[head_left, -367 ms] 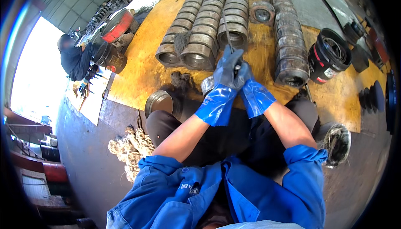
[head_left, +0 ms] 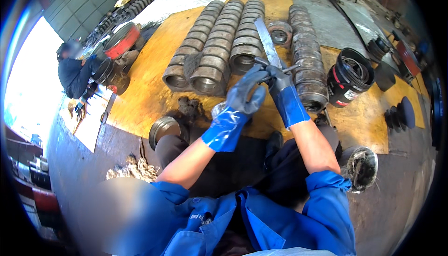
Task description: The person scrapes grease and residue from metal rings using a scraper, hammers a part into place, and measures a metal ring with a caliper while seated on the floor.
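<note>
My right hand (head_left: 281,85), in a blue glove with a dark grey palm, is closed round the lower end of a flat metal file (head_left: 268,41). The file's blade points up and away, broad side showing. A thin dark rod (head_left: 290,68) sticks out sideways at the same hand; whether it joins the file I cannot tell. My left hand (head_left: 245,92), gloved alike, is beside it with thumb and fingers apart, its fingertips close to the right hand. Beyond the hands, rows of thick metal rings (head_left: 214,48) lie on their sides, a dark rag (head_left: 191,64) on the nearer ones.
Right of me stand another row of rings (head_left: 308,55), a black bucket of rings (head_left: 350,78) and a white bucket (head_left: 361,167). A round metal tin (head_left: 167,130) and frayed rags (head_left: 133,169) are at my left. A person (head_left: 74,69) sits at far left.
My hands were together round the file; the left has come away with its fingers spread. The file has turned from edge-on to broad side. The whole view has shifted slightly.
</note>
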A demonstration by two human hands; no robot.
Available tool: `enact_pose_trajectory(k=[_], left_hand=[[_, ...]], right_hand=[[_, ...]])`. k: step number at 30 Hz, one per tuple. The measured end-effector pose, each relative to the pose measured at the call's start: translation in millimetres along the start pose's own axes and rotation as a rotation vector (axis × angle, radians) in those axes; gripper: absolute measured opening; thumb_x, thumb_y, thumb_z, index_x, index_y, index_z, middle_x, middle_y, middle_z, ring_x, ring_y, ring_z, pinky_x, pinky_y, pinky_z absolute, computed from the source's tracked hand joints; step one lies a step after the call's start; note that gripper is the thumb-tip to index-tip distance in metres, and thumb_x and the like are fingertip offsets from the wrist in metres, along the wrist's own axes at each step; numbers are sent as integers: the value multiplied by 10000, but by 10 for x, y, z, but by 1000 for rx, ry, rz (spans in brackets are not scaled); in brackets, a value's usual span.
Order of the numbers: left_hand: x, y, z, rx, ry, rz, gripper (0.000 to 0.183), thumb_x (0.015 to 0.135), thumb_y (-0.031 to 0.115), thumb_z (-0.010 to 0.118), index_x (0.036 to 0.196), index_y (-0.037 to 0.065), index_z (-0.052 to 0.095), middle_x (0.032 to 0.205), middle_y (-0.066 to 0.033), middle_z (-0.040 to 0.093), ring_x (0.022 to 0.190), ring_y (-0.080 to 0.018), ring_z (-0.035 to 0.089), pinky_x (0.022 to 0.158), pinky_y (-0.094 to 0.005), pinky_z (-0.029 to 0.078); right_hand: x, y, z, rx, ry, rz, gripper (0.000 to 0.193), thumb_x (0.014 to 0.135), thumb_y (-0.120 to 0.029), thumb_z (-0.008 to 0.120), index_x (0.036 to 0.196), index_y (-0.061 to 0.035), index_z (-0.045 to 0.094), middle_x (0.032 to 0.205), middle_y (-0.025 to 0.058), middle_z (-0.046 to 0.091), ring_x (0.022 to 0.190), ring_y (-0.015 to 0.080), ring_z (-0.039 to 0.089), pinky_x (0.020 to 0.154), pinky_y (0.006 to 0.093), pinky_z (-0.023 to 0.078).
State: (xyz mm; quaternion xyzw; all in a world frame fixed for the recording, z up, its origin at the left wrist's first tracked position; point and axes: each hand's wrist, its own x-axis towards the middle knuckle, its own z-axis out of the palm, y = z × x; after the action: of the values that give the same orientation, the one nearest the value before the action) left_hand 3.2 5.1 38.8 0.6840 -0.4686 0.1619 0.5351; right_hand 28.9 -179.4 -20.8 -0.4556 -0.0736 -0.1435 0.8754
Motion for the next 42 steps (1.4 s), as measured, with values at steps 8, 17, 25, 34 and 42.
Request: enact_pose_trajectory(k=[8,17,25,34,42], left_hand=[[-50,-1311,-716,395,-161,-9,355,908,182,502,1229,47,573,1165,-176,620,1049,-290,614,914,-365,477],[-710,-2515,-1844,425,-228,-445,404,946,293,518,1246,26,565,1205,-142,605,1117,-255,552,977,-343,409],[-939,-2114,-1841,100,-194,-713,501,944,359,520,1250,-38,537,1245,-130,573,1152,-219,514,1002,-319,367],[-1273,-2588,-2258,-45,-100,-1120,569,926,422,539,1344,42,468,1287,-75,544,1143,-198,503,971,-310,365],[-1353,-2592,-2393,-80,-164,-1149,598,959,414,465,1422,53,355,1419,-154,416,1301,-283,397,1081,-382,270]], right_hand=[[-317,-1559,-492,108,77,-95,419,871,-233,625,1193,12,517,1191,227,578,1012,336,616,828,416,548],[-3108,-2193,-1787,-409,783,11,488,913,-303,580,1299,-25,471,1193,196,592,1061,304,604,899,412,496],[-5069,-1073,-1870,-135,1309,74,362,900,-275,596,1194,-85,505,1059,214,650,899,344,663,753,454,564],[-5127,-849,-1713,-123,1267,107,428,924,-263,559,1284,-53,462,1055,206,654,903,332,665,776,424,562],[-5751,-1365,-1831,-1315,1397,264,375,940,-266,450,1285,-147,537,860,87,707,703,131,627,586,277,493]])
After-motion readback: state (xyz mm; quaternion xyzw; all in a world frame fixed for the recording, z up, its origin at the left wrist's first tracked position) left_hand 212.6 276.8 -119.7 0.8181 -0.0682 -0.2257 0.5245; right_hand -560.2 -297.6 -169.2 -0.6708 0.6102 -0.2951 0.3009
